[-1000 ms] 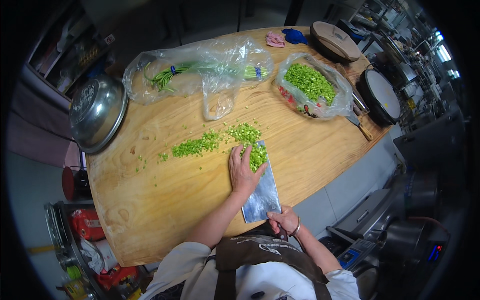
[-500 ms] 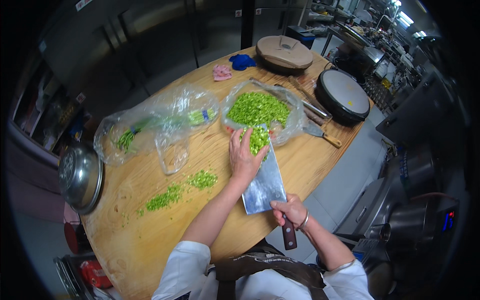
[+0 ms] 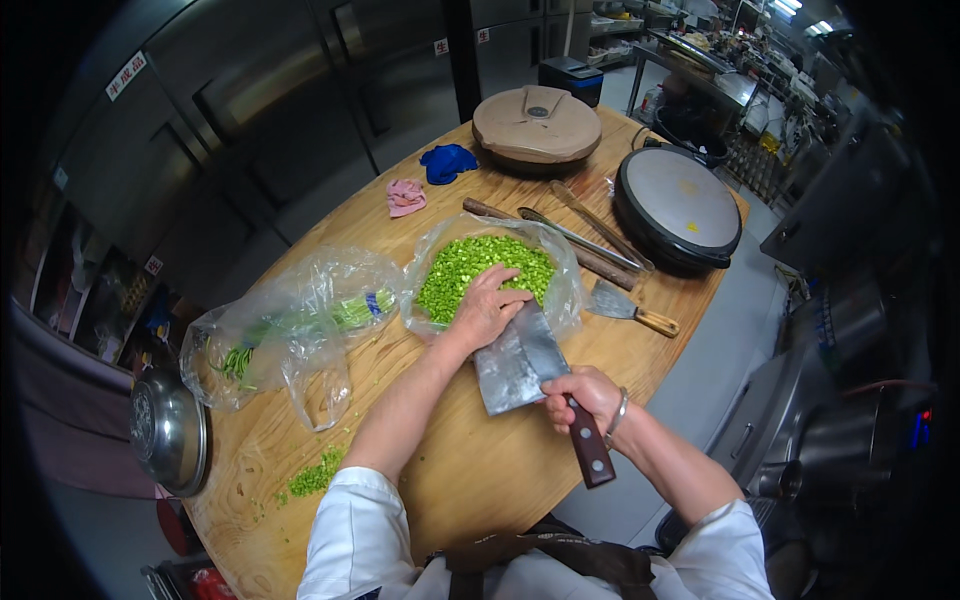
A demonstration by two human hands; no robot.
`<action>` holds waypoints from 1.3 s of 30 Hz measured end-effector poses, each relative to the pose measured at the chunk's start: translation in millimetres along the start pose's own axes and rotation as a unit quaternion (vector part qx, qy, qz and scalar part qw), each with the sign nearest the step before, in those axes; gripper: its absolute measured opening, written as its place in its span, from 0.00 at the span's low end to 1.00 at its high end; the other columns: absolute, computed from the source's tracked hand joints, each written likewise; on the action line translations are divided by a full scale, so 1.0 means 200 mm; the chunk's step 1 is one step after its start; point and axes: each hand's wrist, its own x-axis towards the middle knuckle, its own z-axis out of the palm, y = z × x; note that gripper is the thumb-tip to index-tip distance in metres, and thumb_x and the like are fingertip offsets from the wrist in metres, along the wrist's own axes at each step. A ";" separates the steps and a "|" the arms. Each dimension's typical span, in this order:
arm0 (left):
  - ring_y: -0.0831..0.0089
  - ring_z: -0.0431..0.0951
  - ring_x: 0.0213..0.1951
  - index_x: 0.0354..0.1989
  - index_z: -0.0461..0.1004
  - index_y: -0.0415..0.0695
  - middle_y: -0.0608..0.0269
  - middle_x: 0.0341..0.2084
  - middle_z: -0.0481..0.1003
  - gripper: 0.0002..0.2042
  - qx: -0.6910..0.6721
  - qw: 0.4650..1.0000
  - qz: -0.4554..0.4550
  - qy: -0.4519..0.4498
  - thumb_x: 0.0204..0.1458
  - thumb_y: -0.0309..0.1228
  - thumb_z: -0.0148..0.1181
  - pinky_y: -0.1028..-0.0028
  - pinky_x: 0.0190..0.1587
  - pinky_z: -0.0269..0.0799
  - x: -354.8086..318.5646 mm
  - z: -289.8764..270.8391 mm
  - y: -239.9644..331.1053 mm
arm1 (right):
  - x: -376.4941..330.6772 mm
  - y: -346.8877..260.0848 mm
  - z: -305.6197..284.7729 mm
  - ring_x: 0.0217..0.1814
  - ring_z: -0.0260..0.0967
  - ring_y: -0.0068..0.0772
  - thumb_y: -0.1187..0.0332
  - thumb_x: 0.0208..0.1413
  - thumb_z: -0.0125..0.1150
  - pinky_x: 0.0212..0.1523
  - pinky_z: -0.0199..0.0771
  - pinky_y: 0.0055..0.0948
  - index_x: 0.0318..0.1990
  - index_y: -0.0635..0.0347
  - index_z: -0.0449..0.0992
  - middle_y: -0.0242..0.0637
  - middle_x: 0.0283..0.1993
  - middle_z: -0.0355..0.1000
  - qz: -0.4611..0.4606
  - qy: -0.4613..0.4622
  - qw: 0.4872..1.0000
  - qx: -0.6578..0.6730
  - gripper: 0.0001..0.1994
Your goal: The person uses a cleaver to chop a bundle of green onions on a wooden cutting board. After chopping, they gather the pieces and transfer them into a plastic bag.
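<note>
My right hand (image 3: 586,396) grips the dark wooden handle of a cleaver (image 3: 520,368), its broad blade lying flat and pointing away from me. The blade's far end reaches over the near rim of a container lined with clear plastic (image 3: 568,312). Chopped green onions (image 3: 462,272) fill that container. My left hand (image 3: 486,312) rests at the blade's far end, fingers stretched over the chopped greens. Most of the blade is bare, with wet marks. A small pile of chopped greens (image 3: 318,474) lies on the wooden table (image 3: 450,480) near my left forearm.
To the left lie a clear plastic bag (image 3: 300,320) of whole greens and a shiny metal bowl (image 3: 172,430). A scraper (image 3: 632,308), rolling pins (image 3: 600,268), two round electric griddles (image 3: 680,205) (image 3: 537,125), a blue cloth (image 3: 447,163) and a pink cloth (image 3: 406,198) are farther back.
The heap of chopped greens on the cleaver has gone into the container, pushed off by my left hand. The view has shifted, and my left forearm now covers part of the table pile.
</note>
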 end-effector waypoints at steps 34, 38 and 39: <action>0.56 0.64 0.53 0.40 0.71 0.42 0.50 0.47 0.67 0.13 0.097 0.918 -0.060 0.380 0.47 0.32 0.55 0.60 0.56 0.57 -0.68 -0.28 0.10 | -0.21 0.33 -0.22 0.05 0.55 0.24 0.73 0.52 0.47 0.04 0.56 0.22 0.34 0.66 0.61 0.32 0.10 0.58 -0.257 0.013 0.941 -0.222 0.05; 0.54 0.51 0.61 0.54 0.62 0.47 0.51 0.58 0.55 0.31 0.170 0.885 -0.304 0.310 0.37 0.34 0.65 0.61 0.61 0.48 -1.67 -0.49 0.17 | -0.20 0.65 -0.27 0.04 0.54 0.23 0.69 0.53 0.52 0.04 0.57 0.22 0.30 0.62 0.61 0.30 0.08 0.57 -0.230 0.059 0.929 -0.284 0.08; 0.53 0.48 0.62 0.56 0.58 0.45 0.49 0.59 0.51 0.34 0.217 0.858 -0.391 0.253 0.41 0.43 0.63 0.58 0.62 0.44 -1.91 -0.53 0.22 | -0.19 0.73 -0.30 0.05 0.56 0.25 0.70 0.53 0.51 0.06 0.59 0.23 0.31 0.65 0.62 0.32 0.09 0.59 -0.220 0.059 0.935 -0.273 0.08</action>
